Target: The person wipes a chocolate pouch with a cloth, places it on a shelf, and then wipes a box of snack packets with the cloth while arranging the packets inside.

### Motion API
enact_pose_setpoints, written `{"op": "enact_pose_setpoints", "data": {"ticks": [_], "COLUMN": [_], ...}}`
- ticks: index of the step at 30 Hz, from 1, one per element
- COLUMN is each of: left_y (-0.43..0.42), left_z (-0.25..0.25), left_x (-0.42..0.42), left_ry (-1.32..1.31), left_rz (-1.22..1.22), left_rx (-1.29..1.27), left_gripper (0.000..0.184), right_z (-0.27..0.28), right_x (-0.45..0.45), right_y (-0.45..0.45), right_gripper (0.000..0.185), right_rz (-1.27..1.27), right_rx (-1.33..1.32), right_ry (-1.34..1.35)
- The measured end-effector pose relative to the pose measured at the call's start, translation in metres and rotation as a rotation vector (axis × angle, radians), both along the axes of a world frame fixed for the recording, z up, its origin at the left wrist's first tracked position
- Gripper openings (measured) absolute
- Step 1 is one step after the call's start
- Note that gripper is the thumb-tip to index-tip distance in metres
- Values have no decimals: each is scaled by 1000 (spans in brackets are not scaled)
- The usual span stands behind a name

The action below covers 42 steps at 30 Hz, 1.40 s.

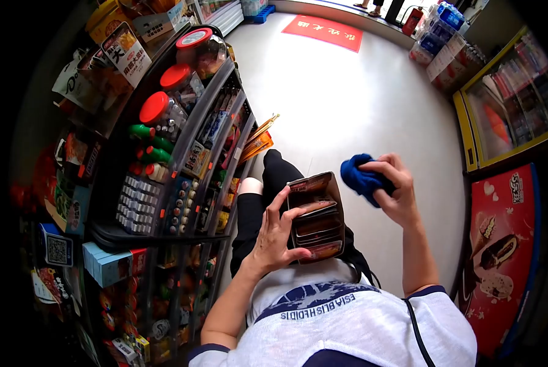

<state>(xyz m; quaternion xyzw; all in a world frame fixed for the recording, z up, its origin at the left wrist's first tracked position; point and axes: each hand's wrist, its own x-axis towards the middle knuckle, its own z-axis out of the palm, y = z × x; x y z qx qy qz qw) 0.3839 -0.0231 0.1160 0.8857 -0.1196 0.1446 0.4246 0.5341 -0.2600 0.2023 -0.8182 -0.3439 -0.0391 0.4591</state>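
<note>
A brown box with several inner compartments (318, 227) is tilted in front of my body, its open side towards the camera. My left hand (274, 235) holds it by the left side, the fingers spread over its edge and front. To the right of the box, in the air and apart from it, my right hand (396, 186) grips a bunched blue cloth (363, 175) between thumb and fingers. Reddish-brown packets or cards lie in the compartments; their exact kind cannot be made out.
A tiered snack rack (191, 137) with red-lidded jars (155, 107) stands close on the left. A red freezer (500, 257) and a yellow-framed glass case (512, 92) line the right. A red mat (323, 33) lies on the floor ahead.
</note>
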Motion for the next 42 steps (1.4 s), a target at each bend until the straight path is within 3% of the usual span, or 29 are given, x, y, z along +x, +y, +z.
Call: {"op": "enact_pose_setpoints", "data": {"ticks": [2, 5, 6, 11, 15, 21, 25, 29, 31, 35, 37, 39, 42], "left_y": [-1, 0, -1, 0, 5, 4, 4, 4, 3, 8, 12, 16, 21], "left_z": [3, 10, 14, 23, 29, 29, 37, 52, 52, 42, 39, 32, 34], "left_x": [4, 14, 18, 32, 37, 28, 24, 24, 26, 25, 24, 23, 21], "left_ry": [59, 18, -62, -58, -46, -132, -99, -63, -102, -96, -82, 7, 17], "left_rz": [-20, 52, 113, 210, 206, 167, 157, 131, 124, 58, 45, 16, 28], "left_rx": [-237, -291, -180, -152, -111, 98, 145, 182, 183, 229, 277, 194, 307], "left_gripper": [88, 42, 20, 10, 5, 8, 21, 23, 22, 16, 18, 17, 24], "right_z": [-19, -43, -48, -59, -60, -65, -47, -21, -7, -33, -40, -41, -19], "right_x": [-5, -8, -9, -13, -9, -9, -12, -8, -4, -21, -22, -17, -12], "right_y": [1, 1, 3, 8, 12, 7, 11, 17, 36, 66, 71, 74, 76], "right_gripper": [44, 41, 40, 42, 43, 44, 44, 42, 39, 34, 20, 19, 22], "right_rz": [69, 124, 124, 101, 70, 88, 82, 259, 402, 416, 491, 597, 704], "right_rx": [130, 339, 432, 760, 914, 942, 896, 391, 83, -398, -510, -595, -721], "right_ry": [158, 404, 523, 869, 901, 933, 881, 589, 70, -348, -326, -253, -110]}}
